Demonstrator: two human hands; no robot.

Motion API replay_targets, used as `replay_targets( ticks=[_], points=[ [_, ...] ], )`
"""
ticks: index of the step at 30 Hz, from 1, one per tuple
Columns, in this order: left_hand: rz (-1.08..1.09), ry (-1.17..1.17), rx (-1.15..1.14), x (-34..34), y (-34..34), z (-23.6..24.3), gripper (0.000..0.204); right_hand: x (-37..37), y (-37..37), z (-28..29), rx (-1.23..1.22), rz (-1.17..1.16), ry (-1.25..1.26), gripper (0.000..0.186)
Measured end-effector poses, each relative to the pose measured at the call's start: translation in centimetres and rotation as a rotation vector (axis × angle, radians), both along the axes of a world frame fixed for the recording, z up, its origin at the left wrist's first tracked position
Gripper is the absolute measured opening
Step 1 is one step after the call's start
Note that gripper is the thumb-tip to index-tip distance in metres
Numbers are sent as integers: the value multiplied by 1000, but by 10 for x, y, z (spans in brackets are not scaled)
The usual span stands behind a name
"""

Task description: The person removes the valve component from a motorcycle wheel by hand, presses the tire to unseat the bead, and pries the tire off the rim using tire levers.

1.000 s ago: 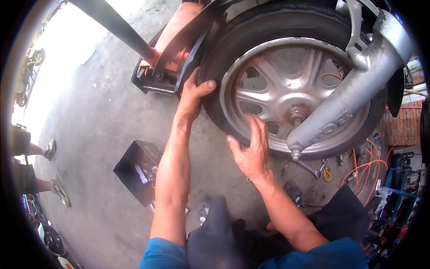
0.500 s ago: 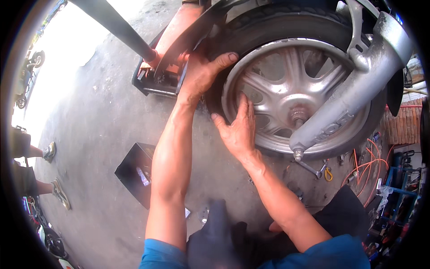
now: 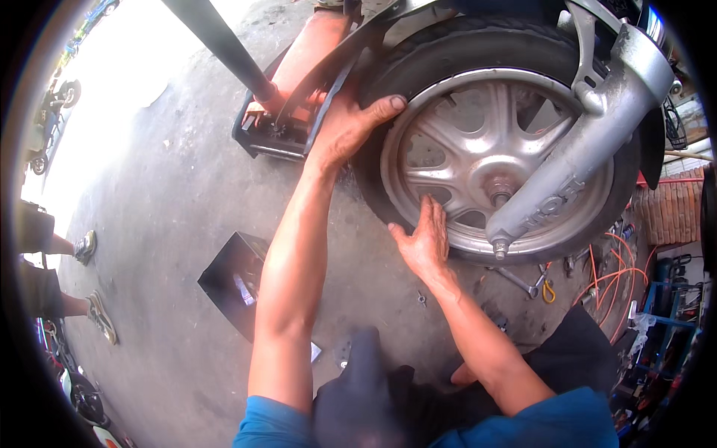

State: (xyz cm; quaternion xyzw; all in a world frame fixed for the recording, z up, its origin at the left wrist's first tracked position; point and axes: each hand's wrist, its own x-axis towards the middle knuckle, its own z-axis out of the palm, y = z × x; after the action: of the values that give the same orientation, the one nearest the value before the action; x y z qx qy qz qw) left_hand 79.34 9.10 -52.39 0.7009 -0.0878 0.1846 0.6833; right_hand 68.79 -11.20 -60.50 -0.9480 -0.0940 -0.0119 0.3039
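A black tyre (image 3: 476, 41) on a silver spoked rim (image 3: 508, 113) fills the upper right, with a grey fork leg (image 3: 567, 178) lying diagonally across it from the hub. My left hand (image 3: 351, 128) grips the tyre's left side, thumb on the sidewall and fingers mostly hidden behind. My right hand (image 3: 424, 240) rests against the lower left of the wheel, fingers apart and nothing held. A red floor jack (image 3: 304, 45) with a long dark handle (image 3: 217, 42) stands beside the tyre.
A dark metal box (image 3: 222, 278) sits on the concrete floor (image 3: 154, 224). A wrench (image 3: 512, 280) and orange hoses (image 3: 614, 278) lie below the wheel. Another person's legs (image 3: 56, 302) show at left. Stacked bricks (image 3: 667, 211) and blue racks (image 3: 668, 321) line the right.
My left hand has moved up the tyre. My right hand went up and leftward, then back down and right. The wheel sits slightly right of where it was.
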Motion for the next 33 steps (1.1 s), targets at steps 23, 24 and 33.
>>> replay_targets(
  ticks=[23, 24, 33],
  points=[
    [-60, 77, -33, 6, 2, 0, 98, 67, 65, 65, 732, 33, 147, 75],
    [-11, 60, -47, 7, 0, -11, 97, 68, 69, 62, 732, 24, 147, 75],
    [156, 146, -316, -15, -22, -43, 83, 58, 76, 31, 485, -240, -82, 61]
  ],
)
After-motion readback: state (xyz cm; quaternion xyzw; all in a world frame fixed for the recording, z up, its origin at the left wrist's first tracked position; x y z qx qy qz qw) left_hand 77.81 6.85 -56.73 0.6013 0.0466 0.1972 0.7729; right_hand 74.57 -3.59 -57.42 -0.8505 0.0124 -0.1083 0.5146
